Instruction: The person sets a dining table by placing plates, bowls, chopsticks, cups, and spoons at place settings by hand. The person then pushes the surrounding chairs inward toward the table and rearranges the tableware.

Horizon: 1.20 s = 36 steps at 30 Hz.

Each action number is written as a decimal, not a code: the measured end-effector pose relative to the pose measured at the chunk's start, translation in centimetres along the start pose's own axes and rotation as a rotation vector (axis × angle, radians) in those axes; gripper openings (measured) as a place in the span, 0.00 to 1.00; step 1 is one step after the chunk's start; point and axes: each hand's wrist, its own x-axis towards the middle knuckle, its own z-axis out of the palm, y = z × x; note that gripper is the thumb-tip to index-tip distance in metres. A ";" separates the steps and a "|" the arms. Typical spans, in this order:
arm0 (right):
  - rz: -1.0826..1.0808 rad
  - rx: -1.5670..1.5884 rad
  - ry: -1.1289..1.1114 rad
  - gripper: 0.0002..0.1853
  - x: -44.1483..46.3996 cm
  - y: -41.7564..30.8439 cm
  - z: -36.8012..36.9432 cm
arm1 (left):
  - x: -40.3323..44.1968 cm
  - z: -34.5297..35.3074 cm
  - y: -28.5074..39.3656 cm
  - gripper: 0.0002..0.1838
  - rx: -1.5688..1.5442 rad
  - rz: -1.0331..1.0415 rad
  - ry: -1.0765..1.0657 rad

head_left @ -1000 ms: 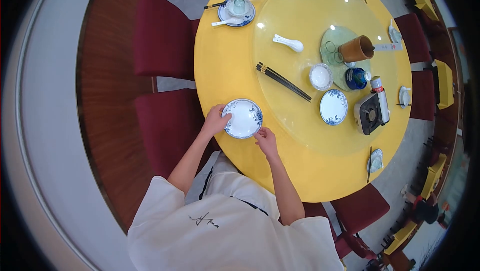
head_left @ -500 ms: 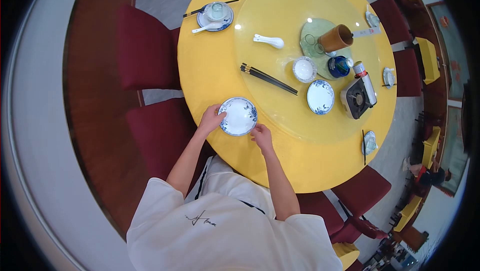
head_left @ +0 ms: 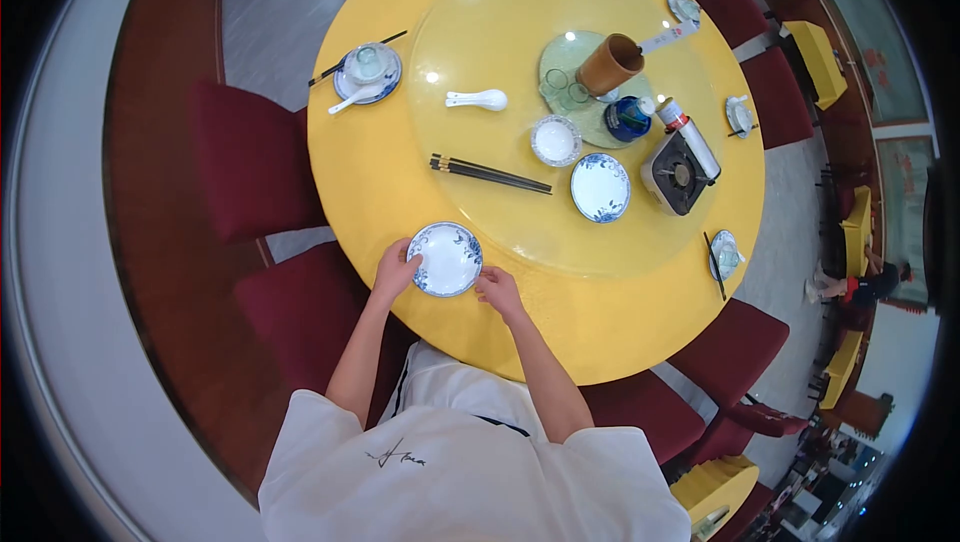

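A white plate with a blue floral rim (head_left: pixel 445 260) is at the near edge of the yellow round table (head_left: pixel 560 327). My left hand (head_left: pixel 397 267) grips its left rim, thumb on top. At the right rim, the fingers of my right hand (head_left: pixel 497 290) are bent against the edge. Beyond the plate, on the glass turntable (head_left: pixel 480 42), lie black chopsticks (head_left: pixel 490 173), white spoons (head_left: pixel 477 100), a small bowl (head_left: pixel 556 141) and another blue-patterned plate (head_left: pixel 600 188).
A portable stove (head_left: pixel 680 174) with a gas can, a blue container (head_left: pixel 628 119) and a wooden cup (head_left: pixel 609 65) stand on the turntable. A place setting (head_left: pixel 367 74) sits at the left. Dark red chairs (head_left: pixel 255 162) surround the table. A person (head_left: pixel 868 287) is far right.
The view has turned, so the table and its things appear shifted left. My hands remain at the plate's two sides.
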 end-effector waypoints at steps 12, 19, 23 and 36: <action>-0.372 -0.013 0.403 0.25 7.9 -12.2 -15.5 | 10.3 9.8 17.1 0.29 -0.727 -0.132 -0.297; -0.434 -0.129 0.442 0.28 16.3 -16.9 -19.2 | 16.0 16.9 21.6 0.29 -0.677 -0.175 -0.262; -0.404 -0.124 0.424 0.25 17.8 -17.1 -19.6 | 16.5 17.8 22.6 0.28 -0.655 -0.171 -0.241; -0.450 0.017 0.568 0.19 15.8 -18.5 -18.6 | 16.1 18.3 24.5 0.26 -0.658 -0.154 -0.232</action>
